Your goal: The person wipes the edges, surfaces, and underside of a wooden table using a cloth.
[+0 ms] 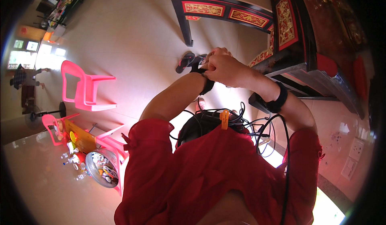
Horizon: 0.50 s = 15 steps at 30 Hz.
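Observation:
Both my bare arms reach forward and meet ahead of my red shirt. My right hand [227, 69] crosses over my left wrist, its thumb and fingers pinching the edge of a black wristband [208, 86] there. My left hand [221, 51] is mostly hidden behind the right one; only part of its curled fingers seems to show. Another black wristband [280, 98] circles my right forearm, with a dark box-shaped device [258, 101] beside it. Black cables [241, 119] lie looped at my waist, and an orange clip [224, 119] is fastened to the shirt front.
Carved black, red and gold furniture [286, 22] stands at the right. Flip-flops [185, 62] lie on the floor beyond my hands. At the left are a pink plastic chair [80, 86], a metal basin [90, 167] of items, a standing fan [62, 109] and a distant person [22, 77].

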Each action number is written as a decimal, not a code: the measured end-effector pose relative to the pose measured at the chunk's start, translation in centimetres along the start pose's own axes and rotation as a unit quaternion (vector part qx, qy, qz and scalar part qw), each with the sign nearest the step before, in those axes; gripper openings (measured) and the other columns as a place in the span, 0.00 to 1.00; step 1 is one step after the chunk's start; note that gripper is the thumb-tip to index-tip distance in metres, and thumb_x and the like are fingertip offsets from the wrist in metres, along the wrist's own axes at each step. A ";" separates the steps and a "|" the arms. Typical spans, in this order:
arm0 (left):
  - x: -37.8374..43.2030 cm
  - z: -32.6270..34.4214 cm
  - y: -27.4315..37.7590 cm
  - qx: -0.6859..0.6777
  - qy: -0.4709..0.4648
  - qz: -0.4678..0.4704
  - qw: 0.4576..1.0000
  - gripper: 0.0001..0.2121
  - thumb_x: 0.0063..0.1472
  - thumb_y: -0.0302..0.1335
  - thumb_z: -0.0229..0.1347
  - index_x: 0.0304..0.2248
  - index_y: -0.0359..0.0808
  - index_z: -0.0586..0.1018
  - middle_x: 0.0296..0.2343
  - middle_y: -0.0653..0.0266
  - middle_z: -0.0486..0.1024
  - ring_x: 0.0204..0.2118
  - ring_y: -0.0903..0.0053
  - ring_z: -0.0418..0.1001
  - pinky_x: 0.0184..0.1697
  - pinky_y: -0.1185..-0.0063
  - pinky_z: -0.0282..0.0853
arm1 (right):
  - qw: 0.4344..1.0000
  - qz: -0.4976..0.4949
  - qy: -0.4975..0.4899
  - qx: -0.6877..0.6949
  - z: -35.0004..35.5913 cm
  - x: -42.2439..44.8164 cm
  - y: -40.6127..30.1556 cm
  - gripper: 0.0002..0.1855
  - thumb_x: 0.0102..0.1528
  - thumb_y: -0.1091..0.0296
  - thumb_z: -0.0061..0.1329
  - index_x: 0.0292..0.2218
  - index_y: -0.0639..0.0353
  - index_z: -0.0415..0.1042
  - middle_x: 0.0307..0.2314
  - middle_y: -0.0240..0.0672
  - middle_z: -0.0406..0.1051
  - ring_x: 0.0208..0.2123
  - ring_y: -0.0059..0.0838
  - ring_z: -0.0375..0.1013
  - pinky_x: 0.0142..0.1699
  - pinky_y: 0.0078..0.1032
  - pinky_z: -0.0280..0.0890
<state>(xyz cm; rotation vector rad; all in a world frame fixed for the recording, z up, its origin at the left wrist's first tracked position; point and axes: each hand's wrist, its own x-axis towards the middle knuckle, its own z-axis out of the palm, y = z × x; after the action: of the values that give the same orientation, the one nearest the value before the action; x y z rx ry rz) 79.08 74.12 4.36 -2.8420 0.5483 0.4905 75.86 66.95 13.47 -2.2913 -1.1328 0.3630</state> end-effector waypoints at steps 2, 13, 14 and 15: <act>0.9 -0.5 -0.5 -0.025 0.011 -0.037 0.999 0.11 0.58 0.31 0.51 0.41 0.42 0.75 0.41 0.67 0.74 0.47 0.73 0.71 0.42 0.69 0.72 | 0.999 0.011 0.028 -0.033 -1.1 0.2 -1.2 0.15 0.45 0.57 0.53 0.22 0.62 0.77 0.22 0.46 0.70 0.36 0.38 0.68 0.41 0.31 0.61; 0.8 -1.2 -3.8 -0.367 0.146 -0.151 0.906 0.12 0.52 0.31 0.55 0.33 0.31 0.75 0.29 0.55 0.78 0.34 0.63 0.77 0.33 0.71 0.73 | 0.911 0.117 -0.010 0.396 -1.6 -0.3 -0.2 0.08 0.55 0.74 0.51 0.38 0.65 0.69 0.28 0.35 0.71 0.28 0.18 0.69 0.33 0.17 0.66; 1.0 -0.1 -4.4 -0.450 0.200 -0.133 0.860 0.09 0.57 0.29 0.51 0.32 0.31 0.76 0.25 0.57 0.76 0.30 0.68 0.75 0.31 0.74 0.70 | 0.905 0.138 -0.026 0.401 -2.3 -0.1 -0.5 0.10 0.56 0.73 0.50 0.39 0.66 0.69 0.30 0.34 0.71 0.29 0.19 0.69 0.33 0.17 0.66; 1.4 1.3 -4.9 -0.526 0.254 -0.113 0.804 0.09 0.61 0.27 0.46 0.31 0.31 0.76 0.22 0.59 0.74 0.26 0.72 0.74 0.28 0.77 0.67 | 0.907 0.135 -0.029 0.399 -2.4 -0.1 -0.7 0.10 0.56 0.73 0.50 0.39 0.66 0.69 0.30 0.34 0.71 0.29 0.19 0.69 0.33 0.17 0.66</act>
<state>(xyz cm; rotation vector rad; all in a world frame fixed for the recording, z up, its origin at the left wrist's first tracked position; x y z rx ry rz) 81.84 78.44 3.31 -4.0782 -0.0964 -0.1124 76.47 66.37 15.87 -1.6873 -0.5220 0.8306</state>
